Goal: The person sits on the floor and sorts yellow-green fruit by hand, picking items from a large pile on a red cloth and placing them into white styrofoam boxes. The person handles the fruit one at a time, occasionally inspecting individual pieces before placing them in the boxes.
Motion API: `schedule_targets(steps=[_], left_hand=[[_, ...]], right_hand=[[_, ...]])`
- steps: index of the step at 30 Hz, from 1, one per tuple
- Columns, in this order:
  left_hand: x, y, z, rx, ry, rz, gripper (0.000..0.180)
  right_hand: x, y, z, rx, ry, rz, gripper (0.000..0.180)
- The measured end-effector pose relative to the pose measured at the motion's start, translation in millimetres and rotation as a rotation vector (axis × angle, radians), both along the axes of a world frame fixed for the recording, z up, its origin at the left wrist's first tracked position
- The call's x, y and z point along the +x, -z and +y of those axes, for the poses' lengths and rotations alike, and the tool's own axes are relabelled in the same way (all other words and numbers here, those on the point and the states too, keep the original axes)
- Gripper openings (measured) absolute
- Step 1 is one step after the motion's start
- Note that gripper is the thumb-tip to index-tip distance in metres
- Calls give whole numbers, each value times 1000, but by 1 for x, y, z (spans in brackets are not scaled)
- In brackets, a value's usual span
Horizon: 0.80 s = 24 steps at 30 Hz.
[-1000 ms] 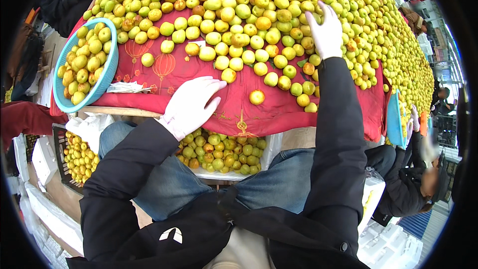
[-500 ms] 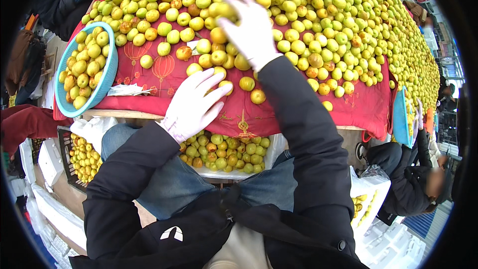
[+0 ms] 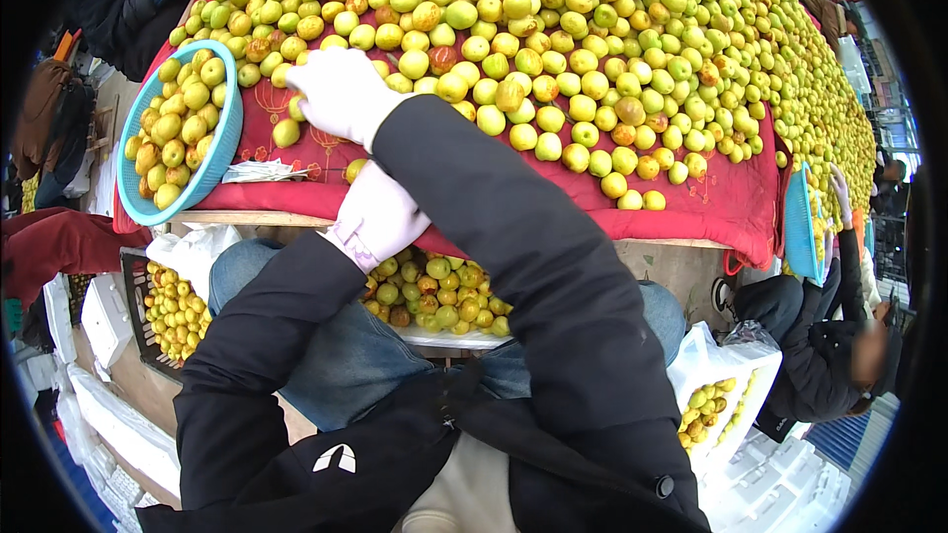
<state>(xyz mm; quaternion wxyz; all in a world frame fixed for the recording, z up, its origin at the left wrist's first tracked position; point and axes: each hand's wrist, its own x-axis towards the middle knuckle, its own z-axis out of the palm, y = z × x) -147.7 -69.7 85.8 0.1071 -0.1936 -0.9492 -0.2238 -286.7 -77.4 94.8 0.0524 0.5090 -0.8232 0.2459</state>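
A wide heap of yellow-green, brown-flushed jujubes (image 3: 632,69) covers a red cloth (image 3: 681,217). My right hand (image 3: 348,94), in a white glove, stretches across to the left over the cloth. Its fingers are curled, and a green jujube (image 3: 297,107) shows at their underside. A loose jujube (image 3: 286,132) lies just below it. My left hand (image 3: 380,212), also gloved in white, is at the table's front edge beneath my right wrist; its fingers are hidden. Left of both hands stands a light-blue basket (image 3: 230,123) filled with jujubes.
Between my knees under the table sits a white box (image 3: 449,340) of jujubes. A black crate (image 3: 138,326) of fruit is at the lower left, a white foam box (image 3: 726,365) at the right. People work at both sides; another blue basket (image 3: 798,227) stands at the right.
My right hand has swept left from the heap to near the blue basket. My left hand has drawn back slightly toward the edge, and my right forearm now crosses over it. Jujubes near the front have shifted.
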Motion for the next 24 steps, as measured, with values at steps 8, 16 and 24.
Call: schedule_targets(steps=[8, 16, 24], left_hand=[[-5, 2, 4, 118, -52, -3, 37], [-4, 3, 4, 120, -62, 18, 36], [-4, 5, 3, 131, -67, 37, 33]], right_hand=[[-145, -8, 175, -267, 572, 63, 39], [-180, 24, 206, 223, 682, 148, 36], [-119, -10, 200, -571, 763, -354, 48]])
